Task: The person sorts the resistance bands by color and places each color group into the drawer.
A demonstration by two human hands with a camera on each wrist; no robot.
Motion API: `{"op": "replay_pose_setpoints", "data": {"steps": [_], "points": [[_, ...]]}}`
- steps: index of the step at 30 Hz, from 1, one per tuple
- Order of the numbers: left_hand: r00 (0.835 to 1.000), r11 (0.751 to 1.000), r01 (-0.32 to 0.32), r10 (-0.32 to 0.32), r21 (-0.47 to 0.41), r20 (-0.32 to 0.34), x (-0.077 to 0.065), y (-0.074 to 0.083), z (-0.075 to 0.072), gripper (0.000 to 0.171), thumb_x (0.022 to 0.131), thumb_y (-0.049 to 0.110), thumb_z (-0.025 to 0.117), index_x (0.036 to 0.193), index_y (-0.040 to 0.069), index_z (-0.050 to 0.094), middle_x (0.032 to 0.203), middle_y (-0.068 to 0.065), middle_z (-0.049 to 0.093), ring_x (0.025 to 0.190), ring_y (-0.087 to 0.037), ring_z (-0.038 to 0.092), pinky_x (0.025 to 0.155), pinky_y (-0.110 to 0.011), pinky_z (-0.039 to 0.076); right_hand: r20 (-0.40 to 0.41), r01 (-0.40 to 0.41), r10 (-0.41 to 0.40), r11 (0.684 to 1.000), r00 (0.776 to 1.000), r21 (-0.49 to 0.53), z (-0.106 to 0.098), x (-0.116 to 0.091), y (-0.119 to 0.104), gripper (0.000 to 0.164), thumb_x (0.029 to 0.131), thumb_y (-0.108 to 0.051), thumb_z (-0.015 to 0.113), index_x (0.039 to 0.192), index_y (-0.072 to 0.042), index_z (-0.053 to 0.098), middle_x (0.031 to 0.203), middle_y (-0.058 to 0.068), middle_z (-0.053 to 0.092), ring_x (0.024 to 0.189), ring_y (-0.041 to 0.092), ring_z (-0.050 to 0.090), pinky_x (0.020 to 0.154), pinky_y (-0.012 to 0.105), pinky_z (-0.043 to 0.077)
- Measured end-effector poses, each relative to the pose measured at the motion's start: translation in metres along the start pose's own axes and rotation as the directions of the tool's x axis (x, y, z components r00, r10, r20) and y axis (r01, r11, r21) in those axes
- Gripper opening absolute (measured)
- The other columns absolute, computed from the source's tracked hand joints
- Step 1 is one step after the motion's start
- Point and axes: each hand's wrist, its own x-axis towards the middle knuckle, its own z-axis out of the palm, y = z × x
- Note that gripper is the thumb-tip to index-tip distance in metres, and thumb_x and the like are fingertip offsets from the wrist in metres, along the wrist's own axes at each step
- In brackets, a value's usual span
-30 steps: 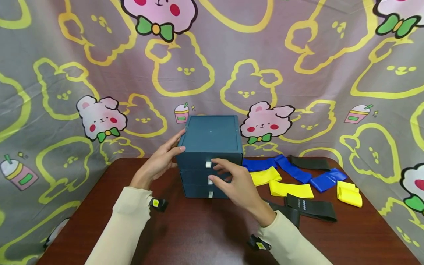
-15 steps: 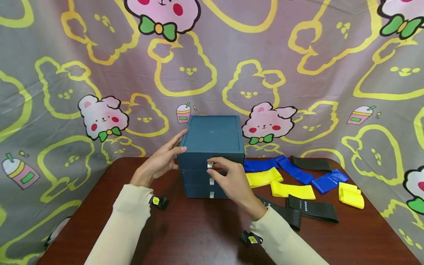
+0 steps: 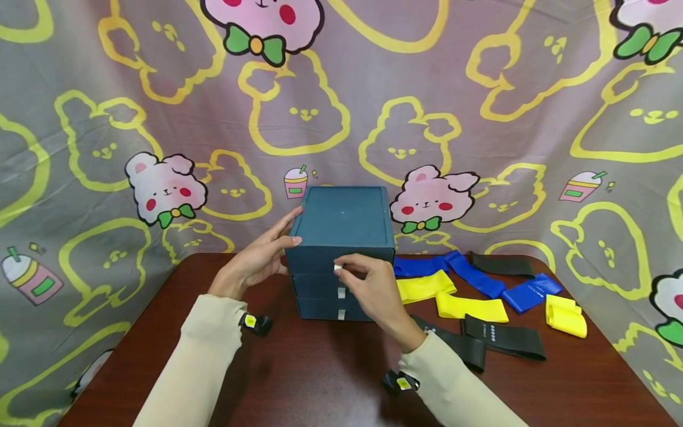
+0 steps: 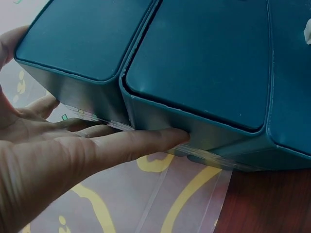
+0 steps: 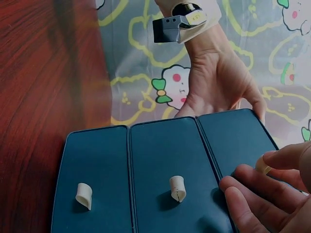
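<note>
A dark blue-green box of three stacked drawers [image 3: 344, 216] stands on the table, each drawer front bearing a small white pull tab. My left hand [image 3: 256, 261] lies along the box's left side, its thumb at the top front corner; in the left wrist view the fingers [image 4: 150, 143] are fairly straight against the wall. Between thumb and fingers, my right hand [image 3: 376, 287] pinches the top drawer's pull tab [image 5: 263, 165], which they partly cover. The middle tab [image 5: 177, 188] and the bottom tab [image 5: 83, 195] hang free. All three drawer fronts sit flush.
Flat stretch bands lie right of the box: blue ones [image 3: 475, 276], yellow ones [image 3: 472, 306] and black ones [image 3: 504, 338], some overlapping. A folded yellow band [image 3: 564, 317] is near the right edge of the brown table [image 3: 299, 373]. Behind hangs a patterned cloth [image 3: 341, 118].
My right hand has moved slightly left, and its thumb and fingers have come together on the top pull tab. My left hand has stayed on the box's side.
</note>
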Motion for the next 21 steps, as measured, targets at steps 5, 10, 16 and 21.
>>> {"op": "replay_pose_setpoints", "data": {"steps": [5, 10, 16, 21], "points": [[1.000, 1.000, 0.004, -0.004, -0.004, 0.002, 0.000, 0.001, 0.001, 0.076, 0.108, 0.024, 0.053, 0.168, 0.045, 0.010, 0.175, 0.005, -0.023, 0.161, -0.044, -0.015, 0.107, -0.089, 0.020, -0.004, 0.001, -0.001, 1.000, 1.000, -0.014, 0.000, -0.002, -0.001, 0.014, 0.094, -0.008, 0.078, 0.107, -0.009, 0.082, 0.094, 0.007, 0.082, 0.080, 0.017, 0.077, 0.072, 0.023, 0.061], [1.000, 1.000, 0.007, -0.007, -0.004, 0.013, 0.000, 0.002, 0.001, 0.076, 0.109, 0.025, 0.052, 0.168, 0.044, 0.008, 0.175, 0.006, -0.023, 0.162, -0.044, -0.012, 0.107, -0.087, 0.027, 0.007, -0.006, 0.007, 1.000, 1.000, -0.025, -0.002, -0.008, -0.005, 0.014, 0.094, -0.009, 0.077, 0.108, -0.008, 0.082, 0.095, 0.005, 0.082, 0.079, 0.017, 0.077, 0.073, 0.023, 0.061], [0.999, 1.000, 0.016, -0.016, 0.001, 0.032, 0.000, 0.001, 0.000, 0.075, 0.110, 0.025, 0.051, 0.167, 0.046, 0.007, 0.174, 0.010, -0.024, 0.160, -0.041, -0.022, 0.111, -0.087, 0.019, 0.035, -0.022, 0.022, 1.000, 0.999, -0.014, -0.005, -0.020, -0.012, 0.016, 0.094, -0.008, 0.077, 0.109, -0.009, 0.082, 0.097, 0.003, 0.082, 0.080, 0.016, 0.078, 0.077, 0.022, 0.061], [1.000, 0.999, 0.021, -0.022, 0.035, 0.018, 0.000, 0.000, -0.003, 0.075, 0.110, 0.024, 0.051, 0.167, 0.046, 0.009, 0.174, 0.010, -0.023, 0.161, -0.034, -0.023, 0.125, -0.068, 0.003, 0.067, -0.018, 0.020, 1.000, 0.998, -0.025, -0.008, -0.031, -0.021, 0.017, 0.093, -0.008, 0.078, 0.110, -0.009, 0.081, 0.100, 0.003, 0.081, 0.083, 0.011, 0.077, 0.078, 0.021, 0.061]]}}
